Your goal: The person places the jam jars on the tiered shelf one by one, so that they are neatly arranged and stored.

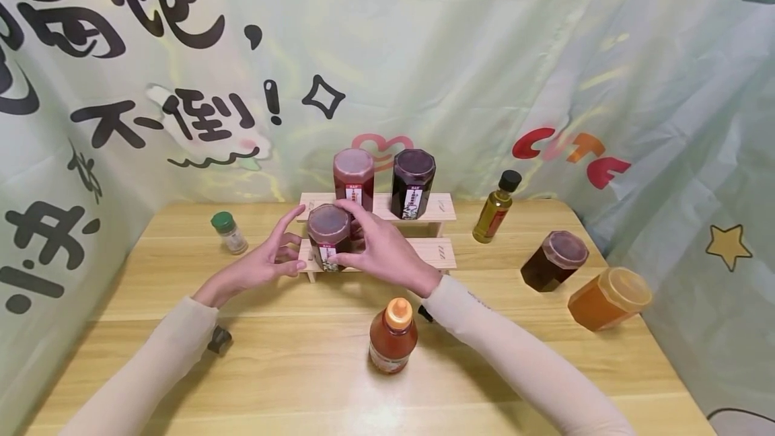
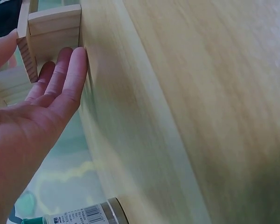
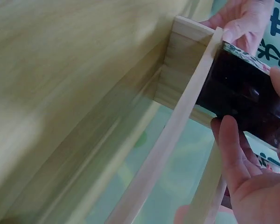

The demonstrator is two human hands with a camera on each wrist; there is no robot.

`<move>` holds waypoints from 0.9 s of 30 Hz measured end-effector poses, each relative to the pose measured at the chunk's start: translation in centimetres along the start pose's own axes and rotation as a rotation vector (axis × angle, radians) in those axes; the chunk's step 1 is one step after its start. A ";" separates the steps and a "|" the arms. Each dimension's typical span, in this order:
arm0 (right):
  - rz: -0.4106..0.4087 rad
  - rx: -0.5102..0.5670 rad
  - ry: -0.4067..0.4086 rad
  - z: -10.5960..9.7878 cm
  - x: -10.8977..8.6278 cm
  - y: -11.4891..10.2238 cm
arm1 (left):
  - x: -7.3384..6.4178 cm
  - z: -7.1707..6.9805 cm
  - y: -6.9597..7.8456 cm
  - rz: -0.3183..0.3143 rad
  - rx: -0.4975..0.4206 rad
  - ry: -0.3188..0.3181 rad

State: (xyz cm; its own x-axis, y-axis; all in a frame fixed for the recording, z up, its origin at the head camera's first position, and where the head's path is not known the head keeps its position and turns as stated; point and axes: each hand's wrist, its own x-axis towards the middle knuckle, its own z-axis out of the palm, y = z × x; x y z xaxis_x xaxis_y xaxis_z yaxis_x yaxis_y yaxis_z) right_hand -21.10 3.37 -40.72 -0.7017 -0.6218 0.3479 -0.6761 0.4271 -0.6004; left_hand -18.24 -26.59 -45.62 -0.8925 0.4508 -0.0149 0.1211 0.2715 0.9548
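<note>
My right hand (image 1: 387, 247) holds a dark, faceted jar (image 1: 329, 226) with a pale-topped lid and a label on its side. The jar stands at the left end of the lower tier of a small wooden two-step rack (image 1: 424, 254). In the right wrist view the fingers and thumb close round the dark jar (image 3: 247, 88), its base right at the board's edge. My left hand (image 1: 260, 264) is at the rack's left end, fingers loosely spread. In the left wrist view its thumb meets the board's edge and its fingertips (image 2: 77, 60) lie by the rack's leg.
A red jar (image 1: 354, 177) and a dark jar (image 1: 414, 180) stand on the upper tier. Left is a green-capped shaker (image 1: 229, 231). In front stands a sauce bottle (image 1: 393, 338). To the right are an oil bottle (image 1: 495, 210), another dark jar (image 1: 551, 264) and an orange jar (image 1: 605, 301).
</note>
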 end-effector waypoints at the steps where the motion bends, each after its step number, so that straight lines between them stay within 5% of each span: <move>1: -0.005 -0.021 0.003 0.1 0.0 0.0 | 0.0 0.0 0.0 0.001 0.000 0.000; 15: -0.029 -0.113 0.004 0.6 0.3 -0.1 | 0.0 -0.1 0.0 -0.009 0.005 -0.009; 27: -0.020 -0.018 -0.054 -0.5 -0.7 -0.1 | 0.0 -0.1 -0.1 0.014 -0.001 -0.009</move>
State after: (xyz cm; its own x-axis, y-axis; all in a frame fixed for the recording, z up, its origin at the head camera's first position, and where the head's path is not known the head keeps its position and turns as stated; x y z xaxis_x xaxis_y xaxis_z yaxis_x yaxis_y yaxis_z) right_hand -20.68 4.08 -40.51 -0.6750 -0.6646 0.3205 -0.6945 0.4257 -0.5800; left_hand -18.30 -26.66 -45.64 -0.8868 0.4620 -0.0047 0.1326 0.2643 0.9553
